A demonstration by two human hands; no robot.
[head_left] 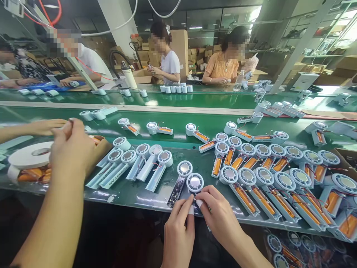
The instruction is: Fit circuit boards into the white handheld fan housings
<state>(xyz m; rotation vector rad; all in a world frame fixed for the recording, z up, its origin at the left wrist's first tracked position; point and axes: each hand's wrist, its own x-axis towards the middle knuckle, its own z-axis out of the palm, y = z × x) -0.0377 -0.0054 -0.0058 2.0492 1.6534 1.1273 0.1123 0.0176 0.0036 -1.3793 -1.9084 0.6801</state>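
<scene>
- Head view: the left hand [180, 230] and right hand [220, 216] have each grip clamped, fingertips together, on a pale fan [195, 182] just below its round head, at the near edge of the green counter [125, 193].
- Left of it lies a circuit-board fan [176, 190]; right, orange-filled fans [264, 175].

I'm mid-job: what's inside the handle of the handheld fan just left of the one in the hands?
A dark circuit board lies in that handheld fan. Whatever is beneath the board is covered by it and cannot be seen.
</scene>
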